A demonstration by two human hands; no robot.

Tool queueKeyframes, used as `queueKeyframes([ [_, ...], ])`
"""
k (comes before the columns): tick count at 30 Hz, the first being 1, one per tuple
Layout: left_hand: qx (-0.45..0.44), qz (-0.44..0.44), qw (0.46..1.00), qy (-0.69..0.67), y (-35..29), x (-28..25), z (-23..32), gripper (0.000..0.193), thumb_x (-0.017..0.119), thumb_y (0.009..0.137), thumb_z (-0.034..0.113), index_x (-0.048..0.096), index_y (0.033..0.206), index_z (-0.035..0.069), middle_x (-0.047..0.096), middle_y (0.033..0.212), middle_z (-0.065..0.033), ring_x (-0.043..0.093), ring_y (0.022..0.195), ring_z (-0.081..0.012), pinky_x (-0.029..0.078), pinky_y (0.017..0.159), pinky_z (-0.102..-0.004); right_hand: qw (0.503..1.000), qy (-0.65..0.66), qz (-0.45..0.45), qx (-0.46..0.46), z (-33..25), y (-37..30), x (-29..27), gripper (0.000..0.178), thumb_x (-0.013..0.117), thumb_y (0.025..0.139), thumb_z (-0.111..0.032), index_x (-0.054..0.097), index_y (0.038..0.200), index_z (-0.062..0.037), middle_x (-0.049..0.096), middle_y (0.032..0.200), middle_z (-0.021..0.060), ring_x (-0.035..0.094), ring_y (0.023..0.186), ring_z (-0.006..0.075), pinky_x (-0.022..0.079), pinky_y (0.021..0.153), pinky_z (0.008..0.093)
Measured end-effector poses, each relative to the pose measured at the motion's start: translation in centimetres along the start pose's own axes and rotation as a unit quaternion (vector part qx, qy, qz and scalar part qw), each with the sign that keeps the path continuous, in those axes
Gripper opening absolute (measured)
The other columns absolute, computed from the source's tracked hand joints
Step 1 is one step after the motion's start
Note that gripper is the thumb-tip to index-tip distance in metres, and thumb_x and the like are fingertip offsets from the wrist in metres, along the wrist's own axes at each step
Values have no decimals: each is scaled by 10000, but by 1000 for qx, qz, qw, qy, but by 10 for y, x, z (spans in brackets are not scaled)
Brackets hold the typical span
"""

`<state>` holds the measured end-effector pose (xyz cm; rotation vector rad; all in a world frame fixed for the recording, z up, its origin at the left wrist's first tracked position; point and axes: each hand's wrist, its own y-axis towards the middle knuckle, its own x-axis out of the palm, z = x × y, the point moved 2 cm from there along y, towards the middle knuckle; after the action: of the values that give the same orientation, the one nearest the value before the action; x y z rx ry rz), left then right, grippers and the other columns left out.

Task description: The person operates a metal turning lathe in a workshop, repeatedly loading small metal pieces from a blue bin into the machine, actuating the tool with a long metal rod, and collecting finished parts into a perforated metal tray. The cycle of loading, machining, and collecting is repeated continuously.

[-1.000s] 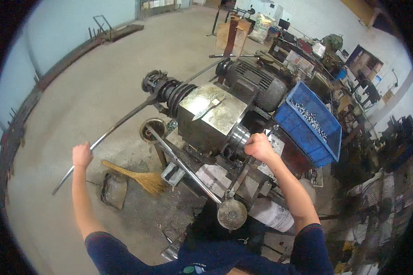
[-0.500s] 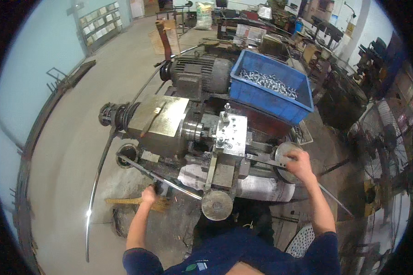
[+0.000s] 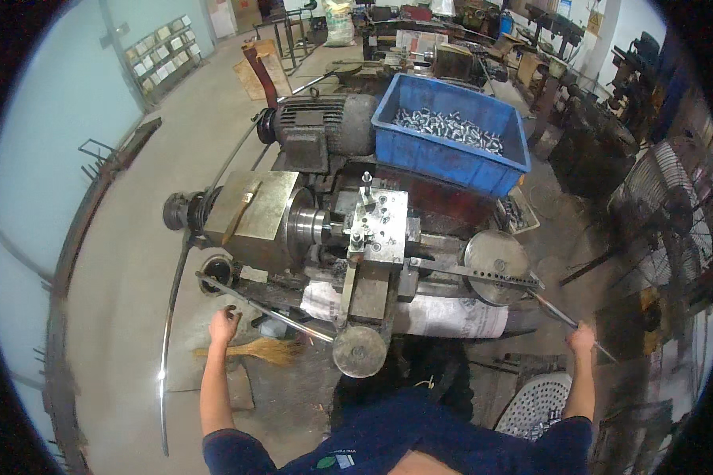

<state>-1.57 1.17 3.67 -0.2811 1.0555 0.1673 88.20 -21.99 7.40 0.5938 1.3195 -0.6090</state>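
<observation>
Right side: my right hand (image 3: 581,339) is closed around the right rod (image 3: 557,311), close to its outer end. The rod runs inward to a flat bar with a row of holes (image 3: 483,274), which lies across a round metal disc (image 3: 496,247).

Left side: my left hand (image 3: 224,324) is half open, fingers loosely curled, just below the upper end of the left rod (image 3: 297,323) and apart from it. I see nothing in it. That rod slopes down to a smaller disc (image 3: 360,354) at the front of the slide.

Middle: the metal block (image 3: 388,226), bolts on top, sits just to the right of the shiny round spindle (image 3: 303,226). Something slim shows between them, too small to tell what.

Working the right rod well, as I judge it: wrap the whole hand, hold far out for leverage, press evenly rather than jerk, and ease off at any resistance. Best to watch the gap between spindle and block, not the hand. The left fingers do well to stay clear of the spindle.

Around: a brush (image 3: 242,210) lies on the box top beside the spindle; small metal parts (image 3: 451,129) fill the floor of the blue bin (image 3: 443,170) behind the block.
</observation>
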Motion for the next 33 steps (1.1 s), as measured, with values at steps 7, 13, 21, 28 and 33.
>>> queueKeyframes([
  [7,-65,36,924,-376,-14,-38,60,421,548,851,332,545,939,-80,594,685,-133,576,511,-174,493,439,-285,997,60,-7,-49,-3,-102,31,277,678,547,-252,568,708,-56,602,696,162,576,661,349,462,617,441],
  [13,-92,72,899,-421,19,15,52,273,531,830,252,535,877,-16,565,656,-71,594,520,-194,521,431,-319,850,499,-161,48,-83,-215,-1,139,585,595,-107,571,701,-19,470,558,10,463,553,102,378,498,268],
  [21,-73,51,893,-441,10,5,69,267,529,780,200,513,803,-66,568,654,-151,595,489,-258,529,429,-348,800,573,-171,43,-112,-246,1,193,556,646,-80,588,828,-24,502,623,17,461,536,105,362,476,248],
  [28,-139,-7,926,-351,14,-9,65,345,536,794,250,498,817,-92,573,614,-205,588,447,-304,519,410,-364,812,558,-172,9,-123,-234,-52,239,578,614,-88,568,840,-10,505,626,19,476,517,136,412,482,282],
  [33,-148,-27,933,-326,8,-13,76,308,494,840,246,488,818,-62,572,595,-168,586,448,-263,498,367,-344,982,177,-5,-73,-31,-147,-4,336,634,571,-179,565,846,2,595,704,211,586,655,367,469,606,438],
])
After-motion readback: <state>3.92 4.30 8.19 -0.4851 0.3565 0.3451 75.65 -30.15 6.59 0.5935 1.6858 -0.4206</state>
